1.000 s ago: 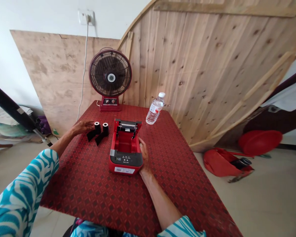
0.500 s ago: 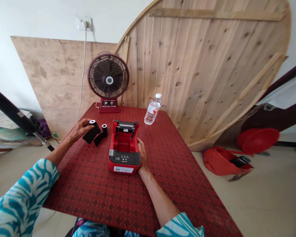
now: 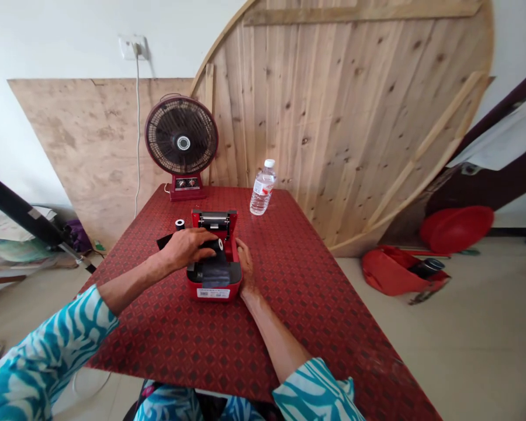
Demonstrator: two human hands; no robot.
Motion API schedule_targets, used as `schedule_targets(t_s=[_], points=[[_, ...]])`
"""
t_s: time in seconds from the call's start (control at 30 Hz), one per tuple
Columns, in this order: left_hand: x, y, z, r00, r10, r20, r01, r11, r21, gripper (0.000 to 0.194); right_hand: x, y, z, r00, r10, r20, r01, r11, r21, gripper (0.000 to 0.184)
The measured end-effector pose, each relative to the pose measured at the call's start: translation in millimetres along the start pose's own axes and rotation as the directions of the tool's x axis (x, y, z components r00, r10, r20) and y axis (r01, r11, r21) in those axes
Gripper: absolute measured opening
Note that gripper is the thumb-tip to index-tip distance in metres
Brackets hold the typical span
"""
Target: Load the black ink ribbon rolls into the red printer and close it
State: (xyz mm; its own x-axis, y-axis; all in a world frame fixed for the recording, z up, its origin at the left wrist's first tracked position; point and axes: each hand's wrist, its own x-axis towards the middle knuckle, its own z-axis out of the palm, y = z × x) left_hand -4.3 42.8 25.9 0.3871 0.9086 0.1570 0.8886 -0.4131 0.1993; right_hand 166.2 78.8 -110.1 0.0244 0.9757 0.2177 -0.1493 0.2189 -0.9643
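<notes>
A red and black label printer (image 3: 219, 290) stands on the table with its lid (image 3: 214, 220) raised. My left hand (image 3: 188, 248) grips a black ribbon roll (image 3: 218, 245) with a white core, lying sideways over the printer's cavity. From that roll a dark loose strip (image 3: 215, 275) hangs across the printer's front panel. My right hand (image 3: 246, 269) rests against the printer's right side, its fingers curled along the casing. Behind my left hand stands a second black roll (image 3: 179, 224) with a white core, partly hidden, its loose end lying on the table.
The table (image 3: 289, 304) has a red patterned cover. At its back stand a red fan (image 3: 183, 143) and a clear water bottle (image 3: 263, 188). A round wooden board (image 3: 333, 117) leans on the wall. On the floor at right lie a red bag (image 3: 388, 272) and a red basin (image 3: 458, 229).
My left hand has carried the black roll rightward from the table to over the printer, turning it on its side. My right hand stays at the printer. The view has shifted slightly.
</notes>
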Motion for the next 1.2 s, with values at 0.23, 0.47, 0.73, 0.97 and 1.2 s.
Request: schedule_targets(t_s=[0.23, 0.47, 0.73, 0.97, 1.2], points=[[26.7, 24.0, 6.7, 0.975, -0.100, 0.197, 0.047, 0.964, 0.261, 0.030, 3.2, 4.8, 1.3, 0.999, 0.043, 0.009, -0.043, 0.996, 0.083, 0.048], [46.6, 7.5, 24.5, 0.952, -0.082, 0.296, 0.018, 0.978, 0.210, 0.030, 3.1, 5.8, 0.6, 1.000, 0.011, 0.005, -0.011, 0.997, 0.080, 0.044], [0.0, -11.7, 8.9, 0.997, 0.074, 0.015, -0.070, 0.983, -0.172, 0.028, 1.8, 0.4, 2.0, 1.000, 0.009, -0.008, -0.009, 0.999, 0.054, 0.042], [-51.2, -5.4, 14.9, 0.966, 0.134, -0.222, -0.178, 0.965, -0.192, 0.024, 0.3, 1.3, -0.3, 1.000, -0.003, 0.008, 0.003, 1.000, 0.006, 0.041], [-37.2, -5.4, 23.4, 0.934, 0.233, -0.270, -0.267, 0.959, -0.095, 0.022, 1.0, -0.5, 1.4, 1.000, 0.008, -0.023, -0.008, 1.000, -0.003, 0.045]])
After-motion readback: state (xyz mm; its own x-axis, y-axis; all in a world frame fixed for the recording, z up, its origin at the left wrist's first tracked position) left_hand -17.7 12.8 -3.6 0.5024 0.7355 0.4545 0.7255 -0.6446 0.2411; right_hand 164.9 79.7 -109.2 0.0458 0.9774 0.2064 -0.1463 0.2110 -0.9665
